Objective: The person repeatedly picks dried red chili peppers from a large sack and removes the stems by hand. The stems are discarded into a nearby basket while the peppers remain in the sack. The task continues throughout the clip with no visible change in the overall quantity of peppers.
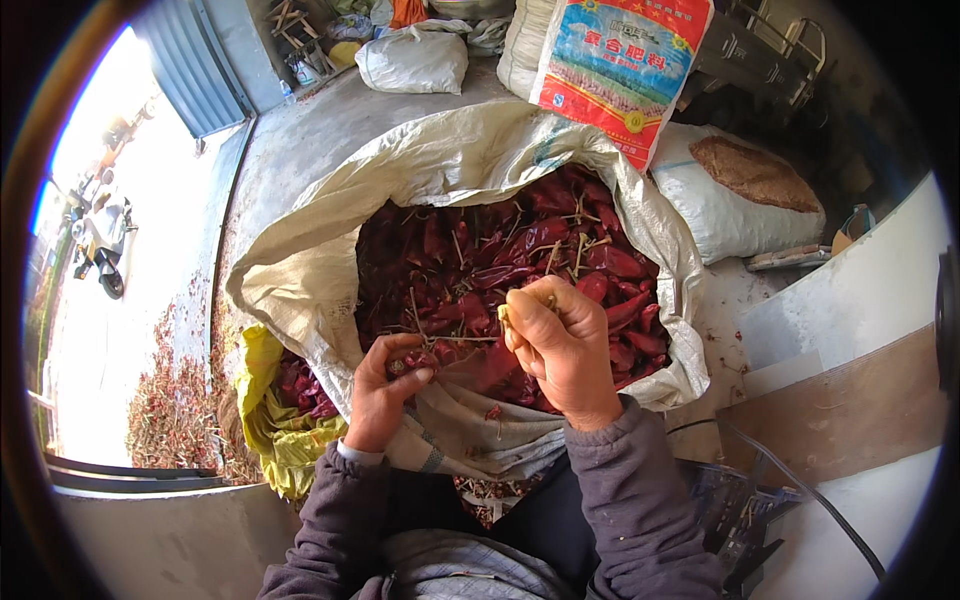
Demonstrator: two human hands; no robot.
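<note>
A large white woven sack (450, 150) stands open before me, full of dried red chili peppers (517, 247), some with pale stems. Over the sack's near left part, my left hand (390, 382) holds dark red dried peppers (411, 363) between thumb and fingers. Thin dry stems (417, 319) stick up beside its fingertips. My right hand (555, 337) is closed above the peppers to the right, with a yellowish stem end or pepper cap (503, 312) showing at its thumb. The rest of what it grips is hidden by the fingers.
A yellow bag (259, 390) with dark red peppers stands at the left. Stem litter (176, 420) covers floor beyond it. Behind are white sacks (416, 56), a printed fertilizer bag (615, 67) and a full sack (735, 195). A black cable (810, 491) runs at the right.
</note>
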